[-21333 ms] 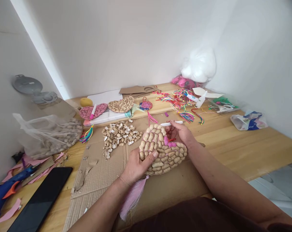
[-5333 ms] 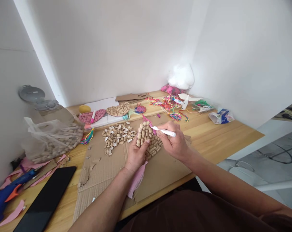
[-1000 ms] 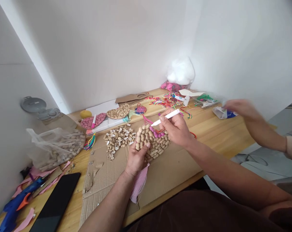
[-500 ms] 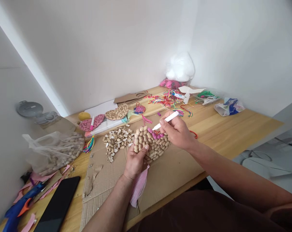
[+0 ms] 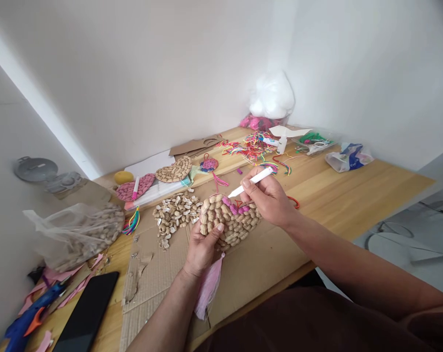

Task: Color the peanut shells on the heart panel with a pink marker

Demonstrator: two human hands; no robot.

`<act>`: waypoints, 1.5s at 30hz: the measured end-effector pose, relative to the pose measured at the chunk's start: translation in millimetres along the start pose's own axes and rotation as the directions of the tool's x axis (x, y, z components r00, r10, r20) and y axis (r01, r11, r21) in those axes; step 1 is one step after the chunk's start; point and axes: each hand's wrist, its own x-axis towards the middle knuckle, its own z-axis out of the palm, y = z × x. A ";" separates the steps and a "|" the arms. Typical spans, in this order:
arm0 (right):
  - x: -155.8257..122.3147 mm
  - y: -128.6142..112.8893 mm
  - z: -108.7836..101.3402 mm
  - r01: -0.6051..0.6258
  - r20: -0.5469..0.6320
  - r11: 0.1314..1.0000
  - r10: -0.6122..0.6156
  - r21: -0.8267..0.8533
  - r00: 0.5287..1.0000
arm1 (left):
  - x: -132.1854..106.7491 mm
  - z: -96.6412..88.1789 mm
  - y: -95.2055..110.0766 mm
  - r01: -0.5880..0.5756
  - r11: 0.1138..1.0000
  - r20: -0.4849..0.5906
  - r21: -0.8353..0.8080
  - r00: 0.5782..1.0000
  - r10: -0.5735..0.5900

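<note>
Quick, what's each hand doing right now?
Left hand: closed, holding the tan heart-shaped peanut-shell piece.
Right hand: closed, holding a slim white marker pen.

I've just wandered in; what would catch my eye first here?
First, the peanut heart in the left hand, with a few purple peanuts along its upper edge and a pink tassel hanging below. Next, the white marker in the right hand, its tip close to those purple peanuts. Then the puffy white bag, up in the far corner.

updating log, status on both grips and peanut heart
Left grip holding peanut heart. Right grip holding white marker, tip near pink peanuts; partly hides heart.
</note>
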 end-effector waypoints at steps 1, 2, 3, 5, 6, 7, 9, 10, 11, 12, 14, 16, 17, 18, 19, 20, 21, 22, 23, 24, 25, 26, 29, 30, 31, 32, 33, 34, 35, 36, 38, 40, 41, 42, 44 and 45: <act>0.6 -1.0 0.7 0.006 -0.001 1.000 -0.006 0.010 1.000 | -0.5 -0.2 0.0 0.004 1.000 0.007 -0.002 1.000 -0.004; 1.4 -1.8 1.2 0.010 0.001 1.000 -0.010 0.015 1.000 | -1.1 -0.3 0.1 0.011 1.000 0.017 -0.003 1.000 -0.011; 2.3 -2.3 1.5 0.011 0.007 1.000 -0.011 0.019 1.000 | -1.7 -0.3 0.2 0.020 1.000 0.026 -0.006 0.999 -0.020; 3.5 -2.0 1.2 0.004 0.023 1.000 -0.005 0.031 1.000 | -2.6 -0.2 0.6 0.037 0.999 0.037 -0.022 0.999 -0.036; 3.7 -1.4 0.6 -0.003 0.026 0.999 0.002 0.043 1.000 | -2.9 0.0 0.8 0.044 0.998 0.040 -0.034 0.998 -0.043; 3.4 -0.6 -0.2 -0.008 0.022 0.998 0.007 0.059 1.000 | -2.9 0.2 1.0 0.049 0.998 0.040 -0.044 0.998 -0.048; 2.2 0.3 -1.7 -0.002 -0.002 0.995 0.002 0.096 1.000 | -2.5 0.3 1.6 0.056 0.997 0.033 -0.055 0.998 -0.054; 1.3 0.2 -2.1 0.002 -0.011 0.994 -0.001 0.109 1.000 | -2.2 0.3 1.9 0.059 0.997 0.027 -0.056 0.998 -0.058; 0.5 -0.3 -2.3 0.006 -0.010 0.993 -0.005 0.117 1.000 | -1.8 0.2 2.3 0.064 0.997 0.022 -0.053 0.998 -0.063; -0.3 -1.0 -2.1 0.010 -0.002 0.993 -0.010 0.120 1.000 | -1.5 0.2 2.8 0.069 0.996 0.016 -0.049 0.998 -0.068; -1.4 -2.2 -1.1 0.011 0.030 0.993 -0.015 0.119 0.999 | -1.3 0.5 3.8 0.073 0.996 0.005 -0.046 0.997 -0.073; -2.0 -2.1 -0.2 0.011 0.053 0.993 -0.017 0.118 0.998 | -1.6 1.2 5.0 0.077 0.996 -0.001 -0.047 0.997 -0.077; -2.3 -1.4 -0.2 0.012 0.060 0.993 -0.019 0.115 0.998 | -1.8 1.8 5.6 0.076 0.996 -0.006 -0.050 0.997 -0.077; -2.6 -0.4 -0.5 0.012 0.064 0.994 -0.019 0.110 0.998 | -2.0 2.5 6.2 0.075 0.996 -0.013 -0.055 0.997 -0.076; -2.9 0.8 -1.0 0.012 0.068 0.994 -0.020 0.105 0.997 | -2.2 3.3 6.8 0.075 0.996 -0.018 -0.058 0.997 -0.076; -3.2 2.0 -1.6 0.011 0.073 0.995 -0.019 0.101 0.997 | -2.4 4.1 7.3 0.073 0.996 -0.024 -0.058 0.997 -0.075; -3.6 3.0 -2.1 0.010 0.075 0.995 -0.018 0.102 0.997 | -2.5 4.9 7.9 0.072 0.996 -0.030 -0.056 0.997 -0.074; -3.9 3.7 -2.4 0.009 0.077 0.994 -0.017 0.105 0.997 | -2.6 5.6 8.4 0.071 0.996 -0.034 -0.052 0.997 -0.073; -3.9 4.0 -2.4 0.009 0.076 0.994 -0.018 0.112 0.997 | -2.7 6.3 9.0 0.070 0.996 -0.037 -0.047 0.997 -0.072; -3.8 3.9 -2.1 0.012 0.073 0.993 -0.021 0.120 0.997 | -2.7 6.9 9.5 0.069 0.997 -0.039 -0.044 0.997 -0.071; -3.3 3.3 -1.4 0.018 0.071 0.992 -0.027 0.126 0.997 | -2.8 7.6 10.1 0.068 0.997 -0.041 -0.042 0.997 -0.070; -2.6 2.5 -0.4 0.025 0.070 0.992 -0.034 0.127 0.997 | -2.8 8.1 10.6 0.067 0.997 -0.043 -0.039 0.997 -0.068; 0.6 -0.7 2.1 0.038 0.071 0.993 -0.046 0.108 0.996 | -2.9 9.4 11.7 0.069 0.997 -0.041 -0.023 0.997 -0.070; 1.6 -1.5 2.4 0.035 0.074 0.995 -0.042 0.098 0.996 | -3.0 9.5 11.6 0.070 0.997 -0.041 -0.018 0.997 -0.071; 2.3 -2.2 2.3 0.029 0.076 0.995 -0.036 0.092 0.996 | -3.1 9.4 11.2 0.069 0.997 -0.040 -0.017 0.997 -0.070; 2.6 -2.7 1.8 0.021 0.080 0.996 -0.028 0.090 0.996 | -3.3 8.9 10.4 0.069 0.997 -0.038 -0.020 0.997 -0.070; 2.7 -3.1 1.0 0.010 0.083 0.996 -0.018 0.090 0.996 | -3.4 8.2 9.4 0.070 0.997 -0.033 -0.024 0.997 -0.071; 2.5 -3.3 0.0 0.000 0.088 0.996 -0.008 0.089 0.996 | -3.6 7.3 8.1 0.075 0.997 -0.027 -0.027 0.997 -0.075; 2.1 -3.5 -1.1 -0.005 0.089 0.996 -0.002 0.088 0.996 | -3.8 6.3 6.8 0.081 0.996 -0.019 -0.029 0.996 -0.081; 1.6 -3.7 -2.2 -0.006 0.087 0.996 -0.001 0.086 0.996 | -4.0 5.2 5.5 0.087 0.996 -0.012 -0.031 0.996 -0.087; 0.4 -4.1 -3.9 -0.001 0.081 0.997 -0.006 0.079 0.997 | -4.6 3.5 3.7 0.095 0.995 0.000 -0.036 0.995 -0.095; -0.7 -4.5 -4.6 -0.001 0.073 0.998 -0.004 0.067 0.997 | -5.0 2.8 3.1 0.098 0.994 0.009 -0.043 0.995 -0.097; -1.1 -4.6 -4.6 -0.005 0.069 0.998 0.001 0.060 0.998 | -5.2 2.8 3.4 0.098 0.994 0.011 -0.046 0.995 -0.098; -1.5 -4.4 -4.4 -0.011 0.065 0.998 0.007 0.055 0.998 | -5.4 3.1 3.8 0.100 0.994 0.011 -0.049 0.995 -0.100; -2.0 -3.2 -3.5 -0.022 0.055 0.998 0.020 0.052 0.998 | -5.4 3.6 4.7 0.103 0.993 0.007 -0.050 0.995 -0.102; -2.1 -2.2 -2.9 -0.026 0.048 0.998 0.023 0.059 0.999 | -5.3 3.6 5.0 0.103 0.993 0.003 -0.050 0.995 -0.103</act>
